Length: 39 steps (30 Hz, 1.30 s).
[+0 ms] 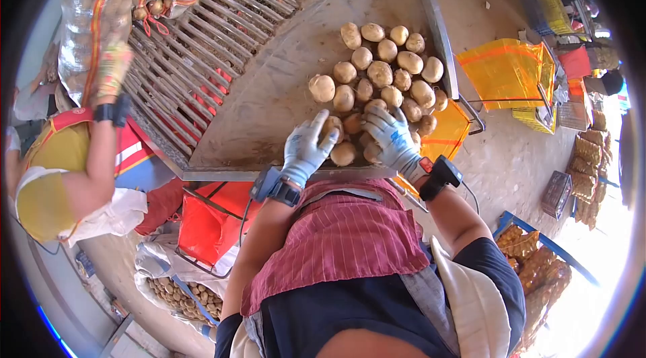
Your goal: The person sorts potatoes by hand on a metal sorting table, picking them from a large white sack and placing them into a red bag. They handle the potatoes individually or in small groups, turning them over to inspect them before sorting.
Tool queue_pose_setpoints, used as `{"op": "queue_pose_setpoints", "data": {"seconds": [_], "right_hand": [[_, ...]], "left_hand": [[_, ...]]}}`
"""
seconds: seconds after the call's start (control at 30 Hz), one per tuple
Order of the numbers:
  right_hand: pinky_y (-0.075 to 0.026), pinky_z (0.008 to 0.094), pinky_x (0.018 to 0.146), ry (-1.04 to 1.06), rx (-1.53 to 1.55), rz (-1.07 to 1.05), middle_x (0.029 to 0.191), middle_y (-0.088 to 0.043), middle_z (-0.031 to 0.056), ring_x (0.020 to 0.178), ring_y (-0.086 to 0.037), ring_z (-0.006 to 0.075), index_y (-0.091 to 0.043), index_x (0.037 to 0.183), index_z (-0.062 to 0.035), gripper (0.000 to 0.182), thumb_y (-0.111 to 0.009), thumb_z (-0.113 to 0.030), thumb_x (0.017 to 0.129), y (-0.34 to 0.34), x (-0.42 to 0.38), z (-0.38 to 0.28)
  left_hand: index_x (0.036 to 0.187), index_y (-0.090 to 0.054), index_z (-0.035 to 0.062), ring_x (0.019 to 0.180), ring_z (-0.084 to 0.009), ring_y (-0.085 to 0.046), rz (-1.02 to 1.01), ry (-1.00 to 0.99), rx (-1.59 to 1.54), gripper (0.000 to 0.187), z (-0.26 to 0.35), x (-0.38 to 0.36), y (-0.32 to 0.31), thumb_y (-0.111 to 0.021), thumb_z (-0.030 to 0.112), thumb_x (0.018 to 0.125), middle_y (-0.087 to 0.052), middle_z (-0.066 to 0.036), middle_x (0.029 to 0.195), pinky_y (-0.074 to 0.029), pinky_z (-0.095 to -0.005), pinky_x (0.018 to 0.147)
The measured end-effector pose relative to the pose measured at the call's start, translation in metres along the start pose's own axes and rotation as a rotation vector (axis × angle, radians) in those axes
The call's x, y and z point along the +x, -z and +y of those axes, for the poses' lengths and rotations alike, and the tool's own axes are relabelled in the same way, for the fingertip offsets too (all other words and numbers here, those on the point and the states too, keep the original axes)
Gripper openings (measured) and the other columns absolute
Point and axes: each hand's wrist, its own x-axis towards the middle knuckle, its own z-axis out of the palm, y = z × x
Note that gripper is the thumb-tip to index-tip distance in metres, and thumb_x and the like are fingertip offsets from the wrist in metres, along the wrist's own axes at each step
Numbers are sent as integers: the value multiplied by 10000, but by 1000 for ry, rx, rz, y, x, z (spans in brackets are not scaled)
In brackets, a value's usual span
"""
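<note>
Probably these tubers [379, 74] handle as firm, fairly dense lumps, stiff under a squeeze yet apt to bruise and to roll on the metal tray [262, 95], where they lie loosely clustered near its edge. Their skins look dry, so gloves should grip well; the widest girth seems the best hold. The left hand [308, 149] and right hand [392, 137] rest at the near tubers, fingers partly spread; whether either clamps one, I cannot tell.
</note>
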Motion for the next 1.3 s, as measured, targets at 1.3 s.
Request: {"op": "queue_pose_setpoints", "data": {"seconds": [1.3], "right_hand": [[-450, 458, 825, -250, -400, -463, 1135, -587, 126, 1021, -575, 301, -587, 1278, -202, 479, -640, -296, 812, -2, 75, 14]], "left_hand": [[1011, -698, 83, 811, -273, -672, 295, 271, 234, 281, -66, -43, 33, -555, 316, 944, -706, -91, 920, -524, -378, 725]]}}
